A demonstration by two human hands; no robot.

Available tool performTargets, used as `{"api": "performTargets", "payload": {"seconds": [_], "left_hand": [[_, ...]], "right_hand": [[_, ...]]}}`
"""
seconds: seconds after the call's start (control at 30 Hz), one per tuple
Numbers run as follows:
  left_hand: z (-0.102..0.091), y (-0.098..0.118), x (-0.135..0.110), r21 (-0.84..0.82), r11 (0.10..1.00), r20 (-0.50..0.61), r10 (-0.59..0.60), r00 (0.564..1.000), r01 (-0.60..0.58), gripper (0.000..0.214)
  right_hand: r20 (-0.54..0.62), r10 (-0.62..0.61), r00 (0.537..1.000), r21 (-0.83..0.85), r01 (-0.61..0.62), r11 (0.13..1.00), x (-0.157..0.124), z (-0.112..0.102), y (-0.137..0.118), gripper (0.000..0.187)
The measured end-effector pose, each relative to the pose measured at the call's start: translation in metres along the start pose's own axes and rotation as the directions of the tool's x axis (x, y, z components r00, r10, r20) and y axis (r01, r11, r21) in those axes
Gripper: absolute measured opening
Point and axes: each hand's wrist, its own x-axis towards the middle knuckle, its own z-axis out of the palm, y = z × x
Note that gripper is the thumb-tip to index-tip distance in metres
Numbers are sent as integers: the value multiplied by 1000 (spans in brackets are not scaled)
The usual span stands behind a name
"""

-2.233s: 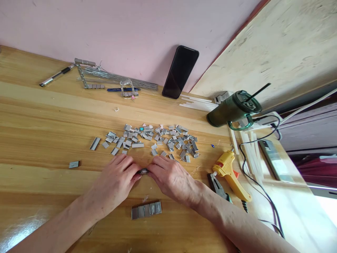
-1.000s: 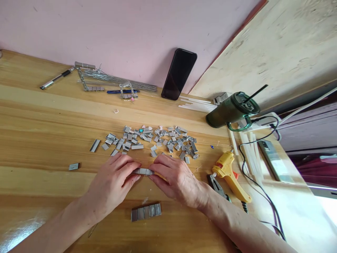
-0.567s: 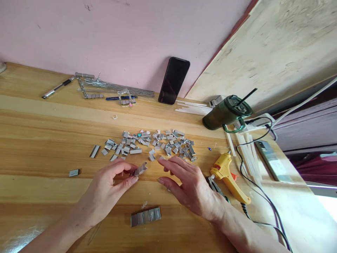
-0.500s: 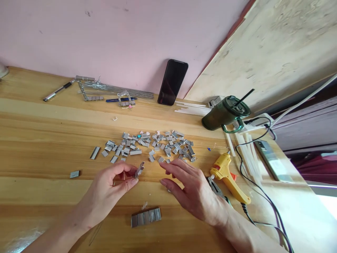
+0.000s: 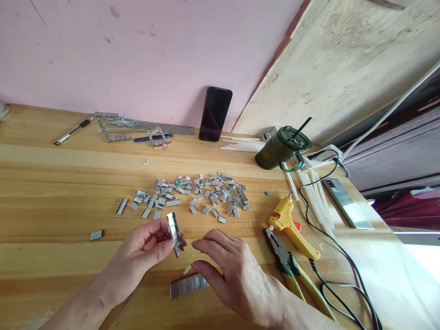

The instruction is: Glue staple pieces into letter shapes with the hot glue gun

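My left hand point(image 5: 146, 252) pinches a short strip of joined silvery metal channel pieces point(image 5: 174, 233) between thumb and fingers, tilted upright above the table. Just right of it, my right hand point(image 5: 235, 266) hovers with thumb and fingers apart and nothing visible between them. Below the hands lies another strip of joined metal pieces point(image 5: 185, 287), its right end partly covered by my right thumb. Beyond both hands, many loose metal channel pieces point(image 5: 223, 195) are scattered in a heap. A single grey piece point(image 5: 96, 234) rests off to the left.
On the right lie pliers point(image 5: 280, 252) and a yellow glue gun point(image 5: 292, 227) with its looping black cord. A green lidded mug point(image 5: 278, 149), white glue sticks point(image 5: 314, 197) and a phone point(image 5: 345, 201) sit behind. Another phone point(image 5: 216, 113) leans on the wall, near thin metal rods point(image 5: 147, 126).
My left hand has turned the held strip so more of its length shows. My right hand has moved down and left over the table strip's end. The camera view has shifted, uncovering the pliers.
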Motion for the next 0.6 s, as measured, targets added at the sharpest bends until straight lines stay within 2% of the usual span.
{"api": "performTargets", "payload": {"seconds": [0.2,0.47,0.6], "left_hand": [[0,-2,2,-120,993,9,-8,1000,9,20],[3,2,2,-59,998,-4,-21,1000,21,23],[5,5,3,-84,996,17,-16,1000,17,22]], "right_hand": [[-15,10,1000,3,-10,1000,0,1,3,19],[-32,16,999,-1,-16,1000,-3,3,5,18],[-27,17,999,10,-17,1000,-3,3,4,18]]}}
